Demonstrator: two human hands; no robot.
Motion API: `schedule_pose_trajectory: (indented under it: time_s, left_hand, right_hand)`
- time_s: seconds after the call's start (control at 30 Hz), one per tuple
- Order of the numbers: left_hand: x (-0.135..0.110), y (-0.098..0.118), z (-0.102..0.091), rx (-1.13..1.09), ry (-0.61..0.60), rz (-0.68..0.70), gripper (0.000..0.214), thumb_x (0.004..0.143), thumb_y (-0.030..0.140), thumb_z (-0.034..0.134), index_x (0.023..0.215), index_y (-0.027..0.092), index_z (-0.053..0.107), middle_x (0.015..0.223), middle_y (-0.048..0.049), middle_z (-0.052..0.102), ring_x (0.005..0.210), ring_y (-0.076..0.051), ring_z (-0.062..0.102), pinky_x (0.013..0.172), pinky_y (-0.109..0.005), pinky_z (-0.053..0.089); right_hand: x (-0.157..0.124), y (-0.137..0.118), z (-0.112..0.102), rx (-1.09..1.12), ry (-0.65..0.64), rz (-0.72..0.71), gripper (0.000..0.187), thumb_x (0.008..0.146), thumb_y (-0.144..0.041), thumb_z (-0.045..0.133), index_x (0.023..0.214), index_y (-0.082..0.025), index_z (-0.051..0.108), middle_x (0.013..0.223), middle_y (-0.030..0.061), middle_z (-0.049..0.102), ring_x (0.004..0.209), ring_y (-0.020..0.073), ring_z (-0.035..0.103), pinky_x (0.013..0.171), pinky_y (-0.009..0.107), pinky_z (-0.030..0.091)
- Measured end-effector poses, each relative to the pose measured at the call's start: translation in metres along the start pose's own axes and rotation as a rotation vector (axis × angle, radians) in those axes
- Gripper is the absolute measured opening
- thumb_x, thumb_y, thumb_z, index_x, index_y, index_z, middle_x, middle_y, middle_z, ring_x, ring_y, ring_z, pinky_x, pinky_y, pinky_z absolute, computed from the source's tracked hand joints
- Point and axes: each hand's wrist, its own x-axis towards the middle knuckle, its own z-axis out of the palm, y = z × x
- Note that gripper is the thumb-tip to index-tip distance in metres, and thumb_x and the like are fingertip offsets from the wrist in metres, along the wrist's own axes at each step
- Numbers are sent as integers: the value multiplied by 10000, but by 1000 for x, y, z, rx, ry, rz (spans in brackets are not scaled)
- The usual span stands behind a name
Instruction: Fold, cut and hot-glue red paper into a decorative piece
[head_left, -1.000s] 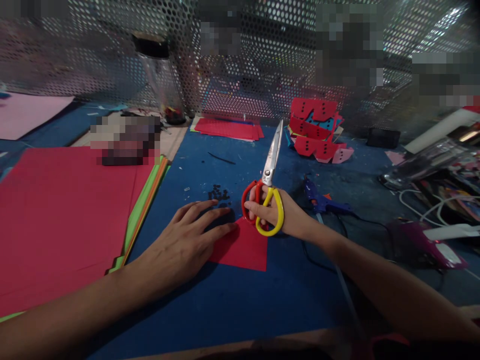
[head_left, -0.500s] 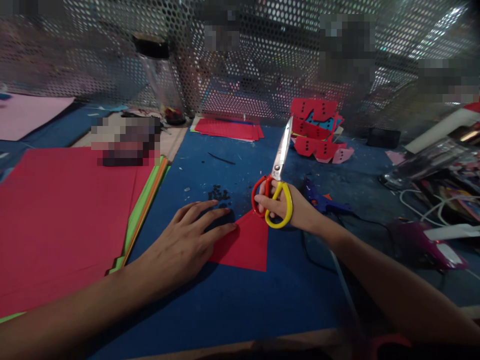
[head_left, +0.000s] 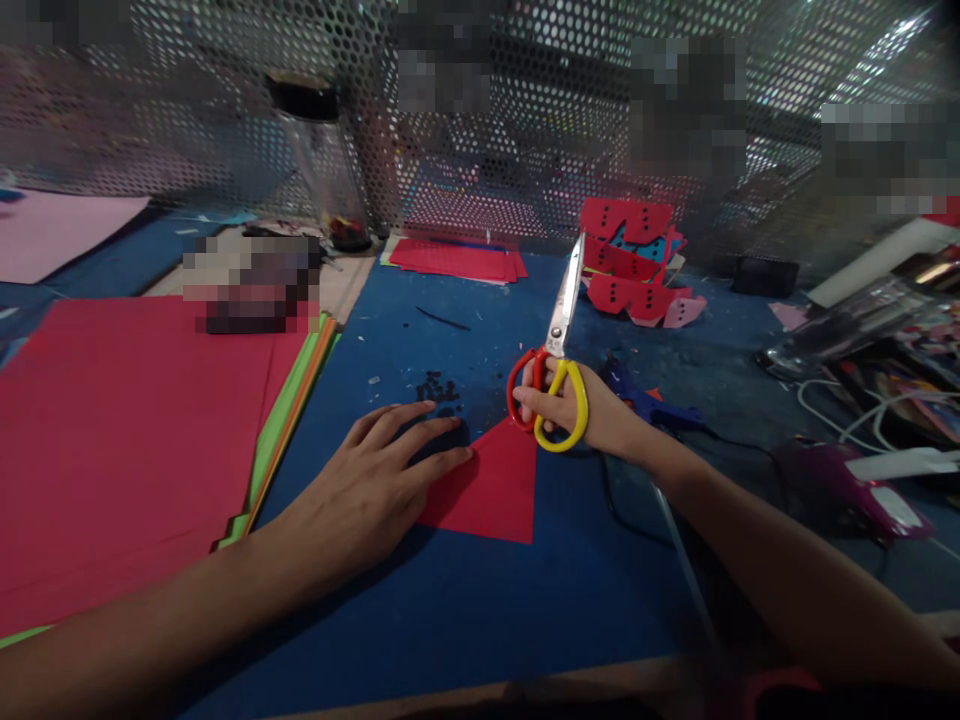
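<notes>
Scissors [head_left: 556,335] sit gripped in right hand [head_left: 600,412] — left hand [head_left: 382,478], spread, partly hides red paper [head_left: 496,492].

Right hand [head_left: 601,412]: we see it farther right and slightly farther forward than a second ago, closer to the glue gun [head_left: 660,408].
Scissors [head_left: 557,335]: we see them shifted with it, tips now by the left edge of the red cutouts [head_left: 637,292].
Red paper [head_left: 499,490]: we see more of its upper part.

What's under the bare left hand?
The left hand overlaps a small red paper sheet on the flat blue tabletop; the sheet's covered portion and anything else beneath can't be seen.
</notes>
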Motion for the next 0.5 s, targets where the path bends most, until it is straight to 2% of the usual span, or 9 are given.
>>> schedule_pose_trajectory:
  time_s: [0.5]
  left_hand:
    - [0, 0, 0, -2, -26, -18, 611, 899, 25, 482, 1421, 330, 569, 1524, -35, 542, 1449, -326, 376, 1084, -538, 392]
  right_hand:
    - [2, 5, -12, -50, 13, -19, 298, 910, -478, 694, 867, -194, 616, 759, 22, 697, 576, 115, 596, 540, 250, 492]
